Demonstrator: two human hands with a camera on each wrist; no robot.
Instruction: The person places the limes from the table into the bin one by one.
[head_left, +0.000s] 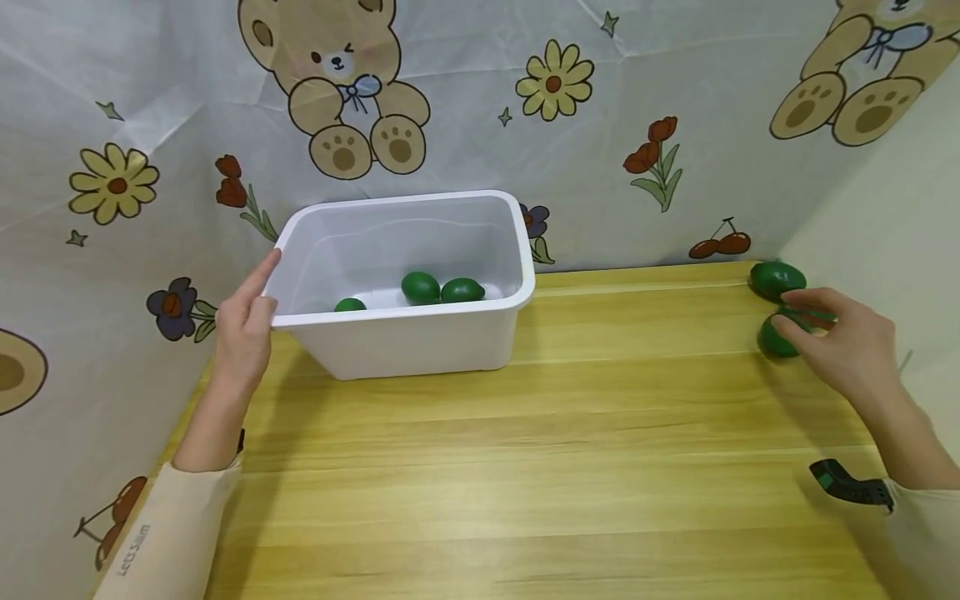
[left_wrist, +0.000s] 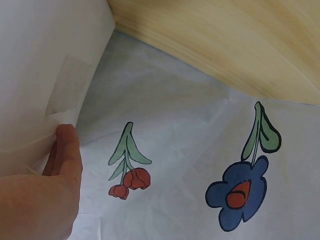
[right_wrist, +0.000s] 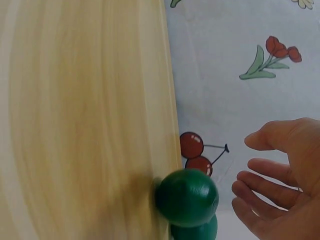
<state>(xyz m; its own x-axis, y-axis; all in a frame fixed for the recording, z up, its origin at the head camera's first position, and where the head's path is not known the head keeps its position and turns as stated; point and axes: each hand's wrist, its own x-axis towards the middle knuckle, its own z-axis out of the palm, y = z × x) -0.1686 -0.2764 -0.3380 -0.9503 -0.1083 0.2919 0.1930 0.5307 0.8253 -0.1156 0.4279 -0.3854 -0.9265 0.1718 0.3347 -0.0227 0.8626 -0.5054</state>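
A white plastic bin [head_left: 405, 346] stands on the wooden table with three green limes inside, one of them a lime [head_left: 420, 287] near the middle. My left hand [head_left: 243, 329] holds the bin's left end at the rim; in the left wrist view its fingers [left_wrist: 69, 150] lie against the outer wall. Over at the table's far right, a lime [head_left: 777, 280] sits by the back edge and another lime [head_left: 776, 340] lies just in front of it. My right hand [head_left: 847, 342] reaches over these limes, thumb and fingers apart. In the right wrist view, nothing shows between thumb and fingers [right_wrist: 267, 192].
A pale cloth [head_left: 465, 133] printed with bears and flowers hangs behind the table and along its left side. A plain pale surface [head_left: 892, 217] borders the right side. Bare wooden tabletop [head_left: 525, 467] lies in front of the bin.
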